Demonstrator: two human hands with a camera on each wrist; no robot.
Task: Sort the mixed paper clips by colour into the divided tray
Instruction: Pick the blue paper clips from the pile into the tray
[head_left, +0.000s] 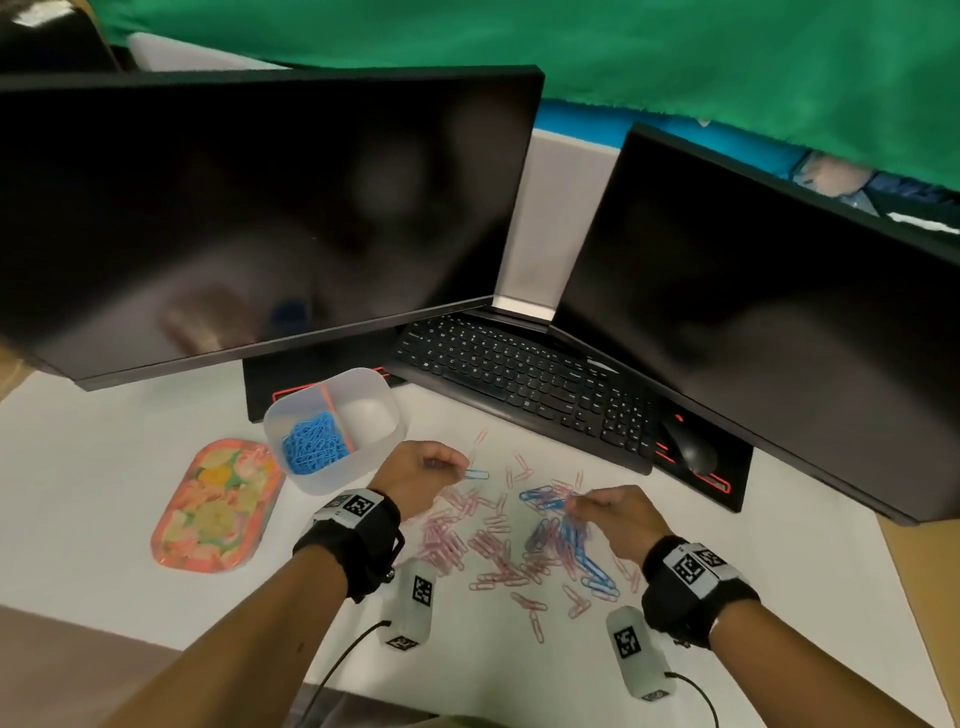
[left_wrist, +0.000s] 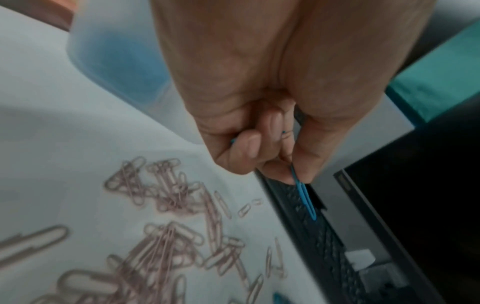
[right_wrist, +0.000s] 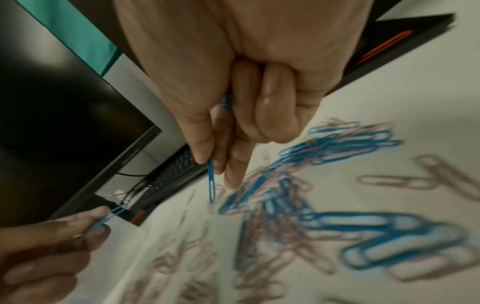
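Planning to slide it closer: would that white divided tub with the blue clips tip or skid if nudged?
The tub probably skids rather than tips: it looks wide and low. It seems light, thin translucent plastic. Blue clips fill only one compartment, so it may pivot.

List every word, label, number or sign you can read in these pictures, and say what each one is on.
No readable words or numbers.
Keyboard: key legends too small and blurred to read.
Wrist bands: square black-and-white coded markers, patterns only, no letters.
White camera units: the same kind of coded markers, no text.
Patterned oval tray: colourful print, no lettering made out.
Both monitors: dark screens, nothing shown.
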